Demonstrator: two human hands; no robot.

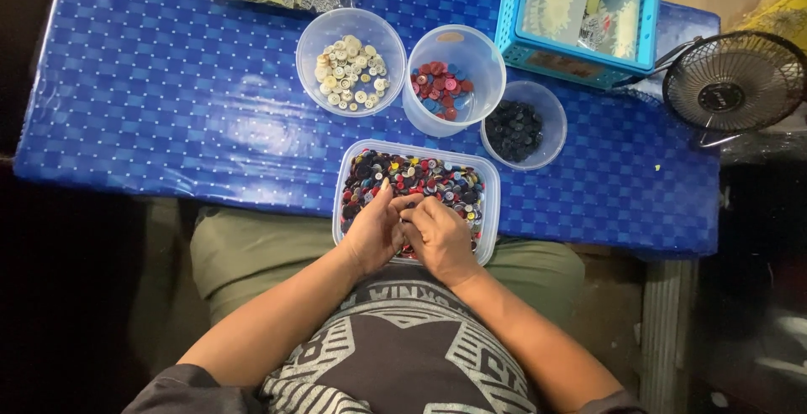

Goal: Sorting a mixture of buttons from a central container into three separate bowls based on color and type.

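Blue checked table [168, 86]. Mixed-button tray [492, 180] lower centre, nearest body; left hand [372, 231], right hand [437, 237] curled, picking buttons. Sorted tubs [313, 44] above, colour-separated, within reach.

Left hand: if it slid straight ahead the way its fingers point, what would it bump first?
Probably the mixed buttons in the rectangular tub where the left hand already rests, then the tub's far wall. Depth is hard to judge.

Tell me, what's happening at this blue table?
A seated person has both hands, left hand and right hand, in a rectangular tub of mixed buttons at the table's near edge. Beyond it stand three round tubs: cream buttons, red and blue buttons, dark buttons.
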